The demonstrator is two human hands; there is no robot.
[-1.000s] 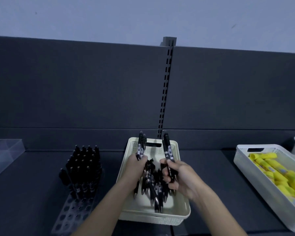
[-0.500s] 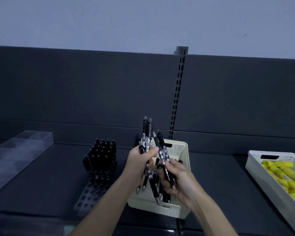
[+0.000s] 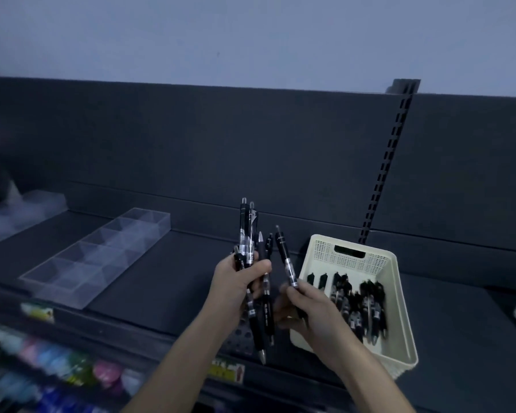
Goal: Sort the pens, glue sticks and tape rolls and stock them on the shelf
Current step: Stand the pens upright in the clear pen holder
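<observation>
Dark shelving (image 3: 161, 278) is seen beneath both hands. A fanned bundle of pens (image 3: 248, 242) is gripped in the curled left hand (image 3: 236, 281); one pen (image 3: 285, 257) is pinched by the right hand (image 3: 310, 305) beside the basket (image 3: 379, 262). Uneven pens could be dropped if the bundle is shifted.

Bare shelf (image 3: 167, 278) lies open at frame centre, between the clear divided tray (image 3: 96, 257) at left and the cream basket (image 3: 401, 311) at right. A perforated rack (image 3: 238, 338) blocks the spot just left of the basket, lower centre.
</observation>
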